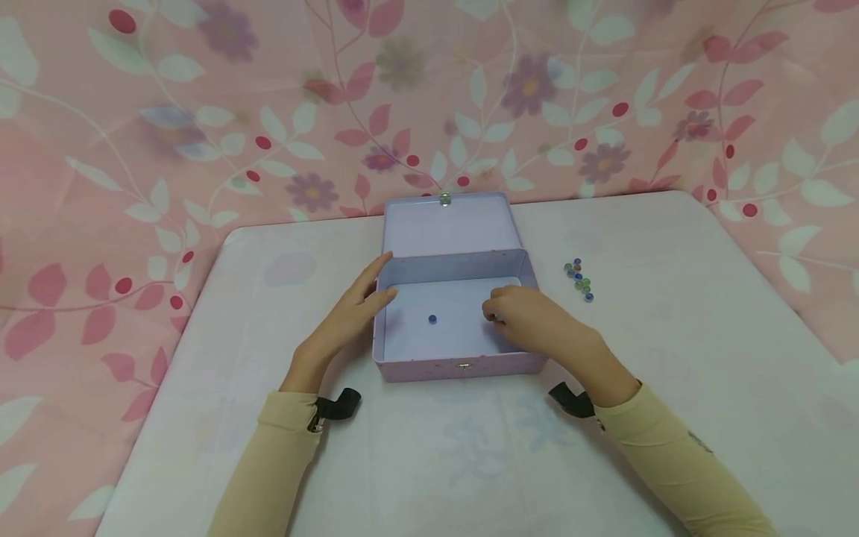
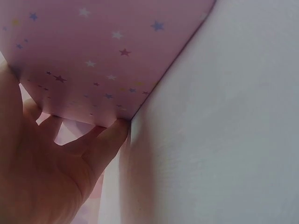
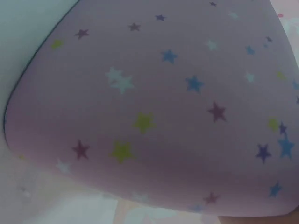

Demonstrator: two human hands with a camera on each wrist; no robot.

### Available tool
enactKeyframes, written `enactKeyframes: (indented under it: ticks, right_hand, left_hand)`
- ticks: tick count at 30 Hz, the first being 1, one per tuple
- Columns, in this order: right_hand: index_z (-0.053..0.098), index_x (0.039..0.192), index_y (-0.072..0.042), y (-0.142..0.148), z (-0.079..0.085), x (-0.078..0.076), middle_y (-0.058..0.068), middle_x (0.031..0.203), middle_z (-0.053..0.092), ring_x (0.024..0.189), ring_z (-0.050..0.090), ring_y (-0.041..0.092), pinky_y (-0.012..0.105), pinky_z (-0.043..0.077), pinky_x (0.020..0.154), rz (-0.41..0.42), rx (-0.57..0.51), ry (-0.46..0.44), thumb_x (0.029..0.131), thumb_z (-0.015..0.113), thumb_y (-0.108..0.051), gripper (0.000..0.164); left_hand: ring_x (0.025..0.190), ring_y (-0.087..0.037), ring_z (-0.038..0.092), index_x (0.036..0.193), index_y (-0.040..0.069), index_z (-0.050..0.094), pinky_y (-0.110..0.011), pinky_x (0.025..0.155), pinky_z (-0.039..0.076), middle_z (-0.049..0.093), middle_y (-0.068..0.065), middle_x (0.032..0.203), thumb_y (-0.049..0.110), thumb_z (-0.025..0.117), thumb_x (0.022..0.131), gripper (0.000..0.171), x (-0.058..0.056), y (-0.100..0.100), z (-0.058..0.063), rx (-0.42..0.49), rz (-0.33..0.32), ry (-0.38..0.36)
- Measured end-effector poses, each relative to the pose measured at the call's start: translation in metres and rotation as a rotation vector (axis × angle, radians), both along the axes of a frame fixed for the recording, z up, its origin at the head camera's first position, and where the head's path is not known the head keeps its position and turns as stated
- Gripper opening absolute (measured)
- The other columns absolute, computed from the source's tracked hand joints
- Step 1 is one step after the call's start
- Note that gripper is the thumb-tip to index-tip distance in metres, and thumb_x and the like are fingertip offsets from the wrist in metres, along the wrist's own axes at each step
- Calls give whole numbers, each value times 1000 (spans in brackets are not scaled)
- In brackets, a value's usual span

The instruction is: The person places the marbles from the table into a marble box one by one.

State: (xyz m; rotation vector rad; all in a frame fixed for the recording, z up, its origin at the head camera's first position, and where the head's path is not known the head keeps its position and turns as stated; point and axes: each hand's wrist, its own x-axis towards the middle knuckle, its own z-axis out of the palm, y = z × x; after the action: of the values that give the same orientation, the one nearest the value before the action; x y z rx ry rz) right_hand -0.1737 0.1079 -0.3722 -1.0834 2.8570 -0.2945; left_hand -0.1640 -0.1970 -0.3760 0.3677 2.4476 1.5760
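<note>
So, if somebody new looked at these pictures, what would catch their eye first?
Probably the open, pale purple box in the middle of the table, with a lone blue marble on its floor. The left hand touches its left side, and the right hand reaches in at the right. Next might come the pink flowered cloth behind, and the glass marbles clustered right of the box.

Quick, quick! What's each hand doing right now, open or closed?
Left hand: open, resting against the left side of the box.
Right hand: closed, seemingly pinching a marble inside the box.
</note>
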Motion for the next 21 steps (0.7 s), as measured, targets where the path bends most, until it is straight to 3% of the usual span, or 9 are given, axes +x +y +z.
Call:
enactKeyframes:
  ticks: [11, 21]
  right_hand:
    - [76, 95, -11, -4, -2, 0, 1, 87, 70, 77, 61, 15, 35, 57, 73, -29, 63, 4, 86, 69, -3, 14]
    - [75, 100, -12, -1, -2, -3, 1, 95, 69, 87, 64, 18, 37, 57, 79, -28, 29, -21, 88, 70, -6, 15]
  left_hand:
    - [156, -28, 10, 160, 25, 17, -47, 127, 12, 11, 5, 168, 30, 52, 104, 66, -3, -1, -4, 10, 7, -6]
    - [156, -25, 9, 160, 25, 18, -46, 127, 12, 12, 5, 168, 30, 52, 104, 66, -3, -2, -6, 21, 5, -1]
